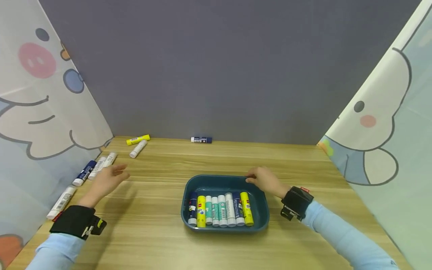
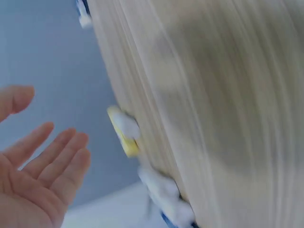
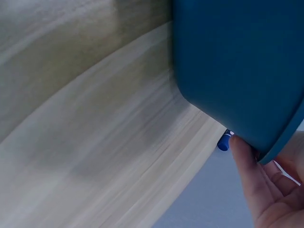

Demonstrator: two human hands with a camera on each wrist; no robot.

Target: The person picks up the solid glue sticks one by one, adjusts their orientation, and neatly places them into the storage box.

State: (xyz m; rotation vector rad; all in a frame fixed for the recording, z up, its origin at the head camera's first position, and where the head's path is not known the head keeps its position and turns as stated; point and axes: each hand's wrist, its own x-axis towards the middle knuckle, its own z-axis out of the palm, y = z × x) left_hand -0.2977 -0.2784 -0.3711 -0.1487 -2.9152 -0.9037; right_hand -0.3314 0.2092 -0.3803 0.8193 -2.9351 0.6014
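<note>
1. Tray: dark teal tray sits on the table, around the middle, long side facing the person.
2. Tray contents: eight capped sticks in one row, side by side. Left to right: navy stick, yellow stick, three teal-and-white sticks, white stick, second navy stick, second yellow stick. Tray floor shows beyond the row and at its right.
3. Right hand: pinches the tray rim at the far right corner. Right wrist view has fingers against the outer wall, just under the lip.
4. Left hand: fingers extended, thumb apart from them, palm bare in left wrist view. Above the table's left side, near the loose sticks.
5. Loose sticks, left edge, near to far: single white tube, navy tube, then two white tubes side by side.
6. Farther back: yellow tube by the far edge, short white tube just beside it.
7. Navy-and-white tube lies at the far edge, beyond the tray.
8. Surroundings: grey panel behind; cartoon-print cloth left, similar cloth right.
9. Person: light blue sleeves, black wrist straps.
10. Left wrist view blurred; labels unreadable there.
</note>
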